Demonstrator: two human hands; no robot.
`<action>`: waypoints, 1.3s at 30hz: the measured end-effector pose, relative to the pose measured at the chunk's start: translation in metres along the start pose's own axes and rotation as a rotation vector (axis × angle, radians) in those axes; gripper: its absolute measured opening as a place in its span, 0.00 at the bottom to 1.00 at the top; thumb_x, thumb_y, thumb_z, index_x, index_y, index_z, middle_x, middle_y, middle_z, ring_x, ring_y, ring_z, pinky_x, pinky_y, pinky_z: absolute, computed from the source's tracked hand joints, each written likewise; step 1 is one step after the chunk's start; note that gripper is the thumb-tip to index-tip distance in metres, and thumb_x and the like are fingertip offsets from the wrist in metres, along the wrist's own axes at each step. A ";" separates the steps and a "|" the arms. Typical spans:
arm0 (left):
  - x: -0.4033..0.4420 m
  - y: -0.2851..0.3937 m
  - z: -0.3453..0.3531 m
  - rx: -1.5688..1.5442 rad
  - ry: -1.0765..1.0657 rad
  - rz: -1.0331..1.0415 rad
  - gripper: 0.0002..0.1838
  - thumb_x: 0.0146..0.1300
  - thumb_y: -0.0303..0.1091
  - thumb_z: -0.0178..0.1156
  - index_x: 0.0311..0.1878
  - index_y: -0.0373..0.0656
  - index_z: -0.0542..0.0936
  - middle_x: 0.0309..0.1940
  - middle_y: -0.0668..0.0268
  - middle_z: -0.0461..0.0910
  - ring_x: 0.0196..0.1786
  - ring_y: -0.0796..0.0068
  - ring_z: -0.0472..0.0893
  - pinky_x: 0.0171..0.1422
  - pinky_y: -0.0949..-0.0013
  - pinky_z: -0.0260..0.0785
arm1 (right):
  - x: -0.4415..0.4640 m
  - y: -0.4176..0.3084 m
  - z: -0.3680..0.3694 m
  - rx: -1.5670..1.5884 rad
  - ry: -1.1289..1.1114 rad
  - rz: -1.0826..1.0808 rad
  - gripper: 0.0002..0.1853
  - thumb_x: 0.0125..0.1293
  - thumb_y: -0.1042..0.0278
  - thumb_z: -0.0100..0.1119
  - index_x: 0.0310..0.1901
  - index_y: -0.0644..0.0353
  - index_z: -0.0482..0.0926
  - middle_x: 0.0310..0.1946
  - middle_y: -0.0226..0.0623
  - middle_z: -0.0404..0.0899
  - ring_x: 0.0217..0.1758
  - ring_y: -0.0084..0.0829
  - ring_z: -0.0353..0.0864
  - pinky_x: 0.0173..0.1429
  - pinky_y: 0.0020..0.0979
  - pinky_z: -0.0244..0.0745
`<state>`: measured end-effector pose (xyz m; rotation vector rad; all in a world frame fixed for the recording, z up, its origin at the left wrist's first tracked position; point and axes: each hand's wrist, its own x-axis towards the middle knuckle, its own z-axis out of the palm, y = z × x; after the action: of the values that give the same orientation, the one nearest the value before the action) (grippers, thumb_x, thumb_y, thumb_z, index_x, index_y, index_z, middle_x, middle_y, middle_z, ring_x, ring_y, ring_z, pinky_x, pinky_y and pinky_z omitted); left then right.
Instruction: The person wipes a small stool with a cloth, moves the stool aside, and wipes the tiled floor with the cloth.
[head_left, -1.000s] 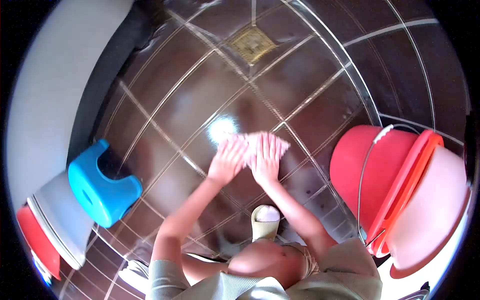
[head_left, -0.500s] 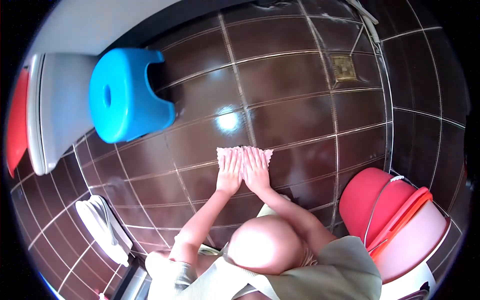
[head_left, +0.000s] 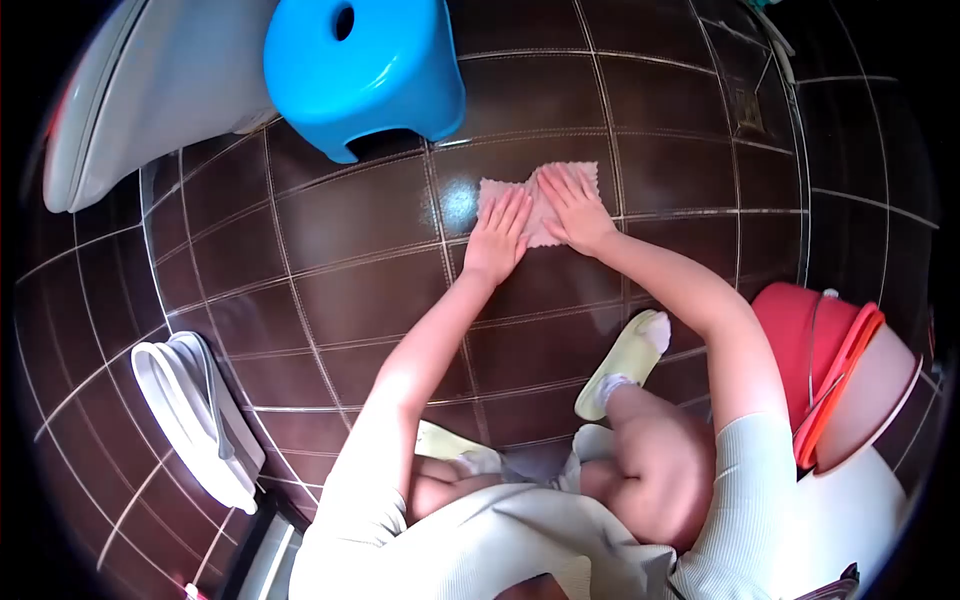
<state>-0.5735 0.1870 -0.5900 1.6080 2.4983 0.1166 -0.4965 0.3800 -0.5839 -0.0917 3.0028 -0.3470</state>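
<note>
Cloth [head_left: 539, 206], pale pink and slightly rumpled, on brown floor tiles [head_left: 365, 285], beneath left hand [head_left: 499, 238] and right hand [head_left: 577, 208], both spread, palms down. Nearby, ahead and left, a blue stool [head_left: 368, 80]; well apart at right, a red bucket [head_left: 793, 318].

No words, numbers or signs could be read on anything. The pink cloth [head_left: 540, 218], the blue stool [head_left: 375, 90] and the red bucket [head_left: 785, 312] showed no letters that were clear enough to read. It was the same for the white thing [head_left: 188, 425] by the edge of the floor and for the dark tiles [head_left: 355, 300], where no name or mark could be made out
</note>
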 end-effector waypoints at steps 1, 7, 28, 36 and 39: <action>-0.003 -0.008 -0.001 0.037 -0.014 0.039 0.35 0.68 0.48 0.44 0.74 0.42 0.51 0.75 0.60 0.48 0.77 0.62 0.46 0.79 0.54 0.36 | 0.001 -0.014 0.007 0.017 0.058 0.094 0.40 0.63 0.51 0.52 0.72 0.61 0.51 0.74 0.41 0.47 0.78 0.40 0.41 0.78 0.48 0.37; -0.042 -0.025 -0.004 0.011 -0.059 0.110 0.36 0.66 0.46 0.46 0.73 0.38 0.52 0.75 0.55 0.49 0.77 0.56 0.46 0.78 0.52 0.37 | -0.022 -0.088 0.031 0.107 0.186 0.303 0.36 0.64 0.55 0.51 0.71 0.60 0.54 0.73 0.42 0.53 0.77 0.42 0.47 0.77 0.50 0.40; -0.205 0.021 0.004 0.138 -0.293 0.387 0.40 0.66 0.55 0.43 0.74 0.38 0.50 0.75 0.51 0.44 0.77 0.47 0.41 0.78 0.46 0.29 | -0.133 -0.226 0.067 0.231 0.111 0.285 0.38 0.59 0.56 0.54 0.69 0.65 0.58 0.73 0.43 0.50 0.78 0.41 0.43 0.79 0.47 0.34; -0.158 0.059 0.028 0.101 -0.163 0.273 0.47 0.59 0.57 0.52 0.73 0.33 0.52 0.74 0.44 0.43 0.76 0.39 0.40 0.74 0.35 0.32 | -0.138 -0.174 0.064 0.221 0.181 0.338 0.42 0.56 0.55 0.56 0.71 0.61 0.55 0.74 0.42 0.49 0.78 0.45 0.41 0.77 0.57 0.31; -0.099 0.095 0.034 0.155 -0.082 0.207 0.48 0.58 0.55 0.54 0.72 0.31 0.51 0.74 0.42 0.44 0.76 0.38 0.41 0.74 0.36 0.35 | -0.139 -0.111 0.049 0.167 0.281 0.396 0.41 0.56 0.55 0.55 0.71 0.61 0.56 0.73 0.41 0.52 0.78 0.44 0.43 0.77 0.54 0.34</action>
<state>-0.4419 0.1362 -0.5990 1.8890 2.3243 -0.1180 -0.3475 0.2708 -0.5907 0.6045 3.1391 -0.6046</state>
